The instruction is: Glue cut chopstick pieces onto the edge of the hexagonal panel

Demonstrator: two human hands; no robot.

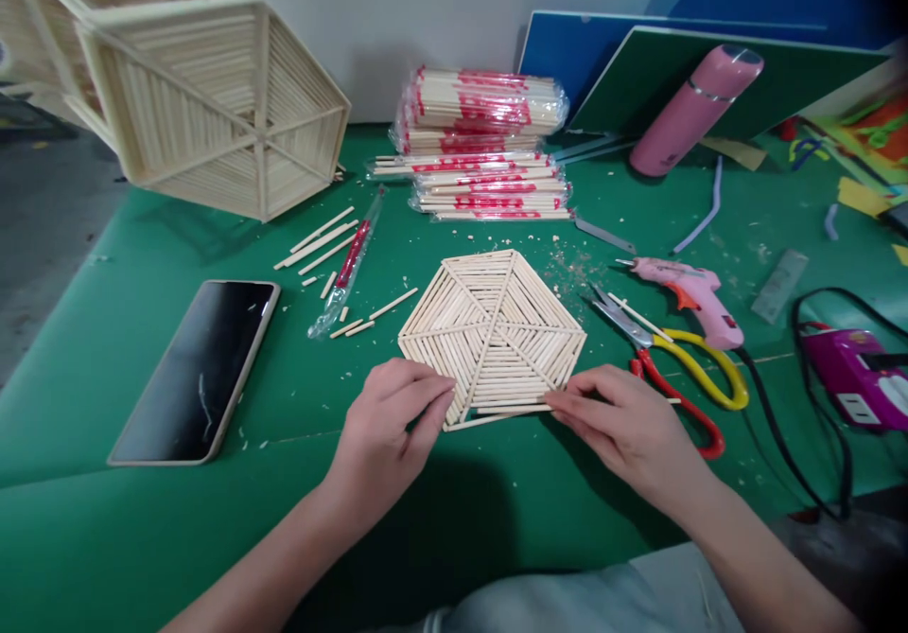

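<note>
A flat hexagonal panel (497, 330) of thin wooden sticks lies on the green table, its spokes meeting near the middle. My left hand (397, 415) pinches the panel's lower left edge between thumb and fingertips. At the lower right corner, my right hand (617, 415) has its fingers closed on a wooden stick (521, 410) lying along the near edge. Another stick (479, 421) sits slightly askew just below it. Fingers partly hide both corners. Right of the panel are scissors (642, 330) with red and yellow handles and a pink glue gun (691, 297).
Wrapped chopstick bundles (489, 141) are stacked at the back. A large stick-built frame (234, 113) stands at the back left, above a phone (202, 368). Cut sticks (323, 245) lie between them. A pink bottle (695, 113) leans against boards; a purple box (855, 373) is at right.
</note>
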